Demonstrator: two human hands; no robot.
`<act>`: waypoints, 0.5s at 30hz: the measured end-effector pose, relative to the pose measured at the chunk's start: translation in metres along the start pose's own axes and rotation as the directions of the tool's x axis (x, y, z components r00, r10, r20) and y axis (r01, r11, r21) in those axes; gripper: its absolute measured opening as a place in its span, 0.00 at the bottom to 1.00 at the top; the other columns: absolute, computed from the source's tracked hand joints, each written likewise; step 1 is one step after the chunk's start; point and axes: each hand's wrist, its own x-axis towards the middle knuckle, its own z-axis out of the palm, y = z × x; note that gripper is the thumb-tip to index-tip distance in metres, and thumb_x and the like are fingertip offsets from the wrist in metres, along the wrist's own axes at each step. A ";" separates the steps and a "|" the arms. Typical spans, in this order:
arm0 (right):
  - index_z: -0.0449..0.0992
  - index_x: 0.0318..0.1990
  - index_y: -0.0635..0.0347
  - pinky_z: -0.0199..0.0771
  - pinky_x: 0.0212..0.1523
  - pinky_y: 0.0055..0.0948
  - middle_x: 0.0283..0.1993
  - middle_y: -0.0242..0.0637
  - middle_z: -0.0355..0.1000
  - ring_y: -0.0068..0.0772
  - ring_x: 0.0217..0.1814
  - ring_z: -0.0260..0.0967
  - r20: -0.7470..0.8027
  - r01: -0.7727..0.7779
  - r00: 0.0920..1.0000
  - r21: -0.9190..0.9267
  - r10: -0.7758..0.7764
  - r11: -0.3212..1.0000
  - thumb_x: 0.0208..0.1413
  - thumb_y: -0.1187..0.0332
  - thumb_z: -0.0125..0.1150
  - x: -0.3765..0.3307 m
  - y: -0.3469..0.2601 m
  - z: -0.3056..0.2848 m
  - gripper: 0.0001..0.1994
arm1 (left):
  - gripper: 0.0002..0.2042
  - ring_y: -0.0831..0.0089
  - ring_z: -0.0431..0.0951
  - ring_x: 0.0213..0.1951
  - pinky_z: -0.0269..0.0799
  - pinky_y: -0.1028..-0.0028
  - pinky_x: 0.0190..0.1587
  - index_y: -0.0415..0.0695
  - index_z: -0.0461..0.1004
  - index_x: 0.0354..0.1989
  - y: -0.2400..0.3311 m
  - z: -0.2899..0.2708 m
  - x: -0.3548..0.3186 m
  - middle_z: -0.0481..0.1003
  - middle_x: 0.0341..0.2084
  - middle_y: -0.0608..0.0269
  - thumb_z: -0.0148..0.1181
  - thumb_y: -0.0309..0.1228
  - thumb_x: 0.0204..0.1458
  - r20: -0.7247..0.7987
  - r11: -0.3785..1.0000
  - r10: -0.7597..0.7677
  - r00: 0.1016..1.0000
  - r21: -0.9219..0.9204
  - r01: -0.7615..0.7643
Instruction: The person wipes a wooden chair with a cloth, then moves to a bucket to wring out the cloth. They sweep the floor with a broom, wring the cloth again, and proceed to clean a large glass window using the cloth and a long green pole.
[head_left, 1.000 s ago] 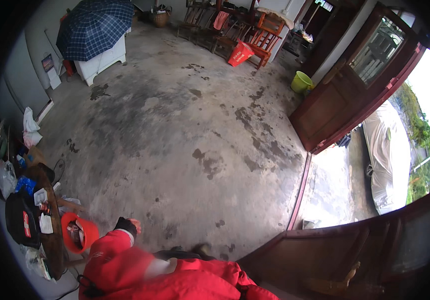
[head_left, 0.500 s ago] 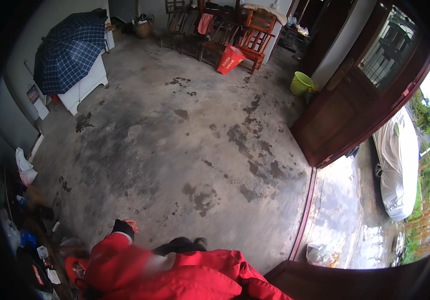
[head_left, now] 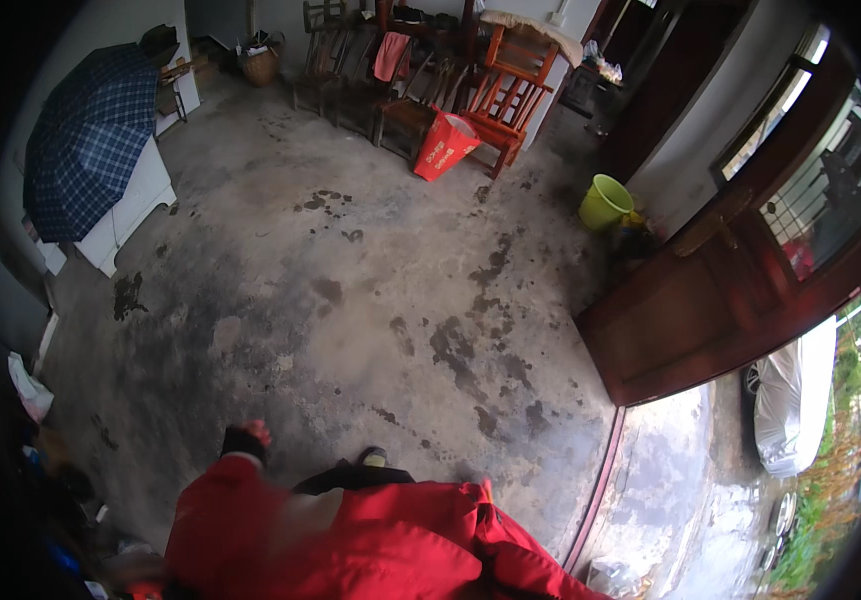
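My left hand point(head_left: 258, 432) hangs low over the concrete floor, coming out of a black cuff and a red sleeve point(head_left: 225, 500). It touches nothing that I can see. Its fingers are small and blurred, so their shape does not show clearly. My right hand is out of sight; only folds of the red jacket point(head_left: 390, 540) fill the lower edge on that side. Just ahead of my dark trouser leg, the tip of a shoe point(head_left: 373, 457) shows on the floor.
A dark plaid umbrella point(head_left: 90, 145) covers part of a white cabinet point(head_left: 135, 215) at far left. Wooden chairs point(head_left: 510, 95), a red bag point(head_left: 445, 145) and a green bucket point(head_left: 605, 203) stand farther back. A brown door point(head_left: 690, 300) swings open at right, beside a covered car point(head_left: 790, 410) outdoors. Wet patches mark the floor.
The chairs, bucket and door appear lower and larger as my view moves forward. The umbrella has slid left in the picture. My left hand stays low beside me.
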 end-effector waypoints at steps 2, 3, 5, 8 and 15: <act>0.75 0.47 0.57 0.74 0.39 0.38 0.32 0.48 0.75 0.46 0.37 0.75 -0.002 -0.044 0.999 0.018 0.044 0.999 0.53 0.59 0.59 0.040 -0.018 -0.021 0.17 | 0.09 0.62 0.77 0.25 0.74 0.66 0.26 0.49 0.73 0.40 0.065 0.087 0.017 0.76 0.29 0.59 0.62 0.35 0.54 0.179 0.994 0.083 0.980 0.053 -0.094; 0.75 0.48 0.57 0.74 0.39 0.38 0.32 0.48 0.76 0.47 0.37 0.75 -0.010 -0.061 0.998 0.025 0.061 0.998 0.53 0.59 0.59 0.062 -0.025 -0.032 0.17 | 0.09 0.63 0.77 0.24 0.72 0.67 0.25 0.49 0.74 0.40 0.098 0.126 0.028 0.76 0.28 0.60 0.62 0.37 0.55 0.295 0.981 0.148 0.944 0.081 -0.179; 0.75 0.48 0.57 0.74 0.39 0.39 0.32 0.49 0.76 0.47 0.38 0.75 -0.023 -0.082 0.996 0.039 0.083 0.996 0.52 0.59 0.60 0.113 -0.045 -0.048 0.18 | 0.10 0.64 0.78 0.26 0.72 0.67 0.26 0.50 0.73 0.42 0.157 0.218 0.044 0.76 0.27 0.60 0.60 0.39 0.56 0.301 0.963 0.138 0.944 0.183 -0.199; 0.75 0.48 0.57 0.75 0.39 0.39 0.33 0.49 0.76 0.48 0.38 0.76 -0.014 -0.105 0.994 0.061 0.107 0.993 0.52 0.59 0.60 0.194 -0.068 -0.063 0.18 | 0.11 0.65 0.77 0.25 0.72 0.67 0.26 0.51 0.73 0.44 0.198 0.304 0.074 0.76 0.26 0.60 0.59 0.40 0.57 0.334 0.954 0.200 0.921 0.149 -0.261; 0.76 0.49 0.56 0.75 0.40 0.41 0.33 0.51 0.76 0.50 0.39 0.76 0.025 -0.093 0.995 0.040 0.092 0.995 0.51 0.59 0.61 0.389 -0.079 -0.153 0.19 | 0.08 0.60 0.75 0.22 0.74 0.58 0.23 0.50 0.72 0.38 0.209 0.432 0.130 0.75 0.23 0.56 0.57 0.38 0.55 -0.053 0.955 0.204 0.978 0.232 -0.186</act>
